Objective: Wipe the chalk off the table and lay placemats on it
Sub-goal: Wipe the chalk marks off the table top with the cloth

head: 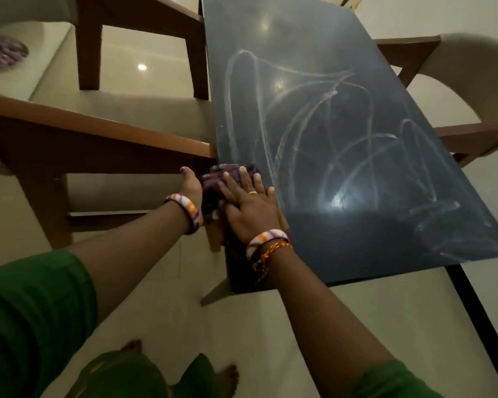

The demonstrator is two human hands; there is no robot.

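A dark glossy table (299, 38) runs away from me, covered across its middle and near end with looping white chalk scribbles (328, 133). A dark checked cloth (216, 175) lies bunched at the table's near left edge. My right hand (249, 202) lies flat on the cloth with fingers straight, pressing it onto the tabletop. My left hand (191, 186) is at the table's left edge beside the cloth, touching its side; its fingers are mostly hidden, so whether it grips the cloth is unclear. No placemats are in view.
A wooden chair with a cream seat (121, 113) stands close against the table's left side. Another cream chair (472, 73) stands at the right. The floor (357, 326) is pale tile; my bare feet (227, 377) are below.
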